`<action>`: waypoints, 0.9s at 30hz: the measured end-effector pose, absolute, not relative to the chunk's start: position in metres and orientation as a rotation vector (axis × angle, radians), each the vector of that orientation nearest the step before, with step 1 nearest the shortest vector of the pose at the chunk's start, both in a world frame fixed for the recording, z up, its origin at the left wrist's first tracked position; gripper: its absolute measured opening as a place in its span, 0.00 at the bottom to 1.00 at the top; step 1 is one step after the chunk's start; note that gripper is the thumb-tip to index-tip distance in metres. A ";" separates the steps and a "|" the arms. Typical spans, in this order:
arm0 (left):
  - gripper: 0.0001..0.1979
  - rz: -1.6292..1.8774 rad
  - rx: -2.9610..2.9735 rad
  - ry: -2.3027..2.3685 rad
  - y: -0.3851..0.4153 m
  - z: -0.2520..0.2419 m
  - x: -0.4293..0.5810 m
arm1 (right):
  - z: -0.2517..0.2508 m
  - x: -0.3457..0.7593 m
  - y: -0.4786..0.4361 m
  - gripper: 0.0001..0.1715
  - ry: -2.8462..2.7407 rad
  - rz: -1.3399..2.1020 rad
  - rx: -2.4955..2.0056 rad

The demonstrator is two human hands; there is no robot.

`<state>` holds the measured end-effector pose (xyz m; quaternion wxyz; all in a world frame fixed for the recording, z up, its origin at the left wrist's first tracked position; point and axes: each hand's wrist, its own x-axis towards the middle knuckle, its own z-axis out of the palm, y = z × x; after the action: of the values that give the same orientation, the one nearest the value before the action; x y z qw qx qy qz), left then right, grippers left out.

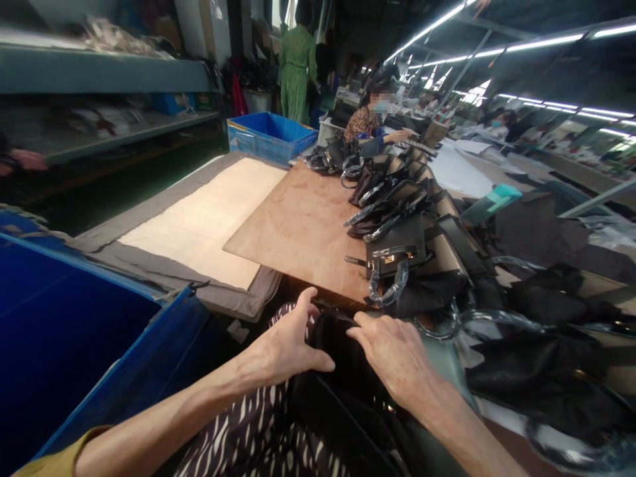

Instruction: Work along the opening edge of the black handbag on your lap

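Fingers of left hand (291, 341) curled onto black bag (342, 391) at 6 o'clock, right hand (395, 351) lay flat on it w/ fingers spread, prob. mid-adjusting; next move wanted firmer 2-hand grip.

Dim, overhead tube glare, blurred edges

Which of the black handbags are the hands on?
The black handbag on the lap, under left hand and right hand; the rest line the brown wooden board.
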<state>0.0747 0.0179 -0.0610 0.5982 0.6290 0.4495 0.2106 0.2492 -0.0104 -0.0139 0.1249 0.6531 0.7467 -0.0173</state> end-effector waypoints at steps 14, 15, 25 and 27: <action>0.21 0.204 1.496 0.608 0.077 -0.071 0.039 | 0.017 0.231 -0.033 0.09 2.203 0.112 1.921; 0.21 0.176 1.497 0.591 0.082 -0.072 0.037 | 0.016 0.234 -0.035 0.09 2.188 0.054 1.929; 0.25 0.067 1.606 0.528 0.066 -0.045 0.071 | 0.008 0.271 -0.046 0.14 2.178 -0.369 2.086; 0.20 0.064 1.680 0.600 0.064 -0.039 0.077 | 0.008 0.271 -0.048 0.13 2.137 -0.304 2.099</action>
<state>0.0769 0.0637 -0.0387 0.6274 0.7329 0.2615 0.0280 0.2715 -0.0480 0.0078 0.0653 0.6955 0.7084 -0.1007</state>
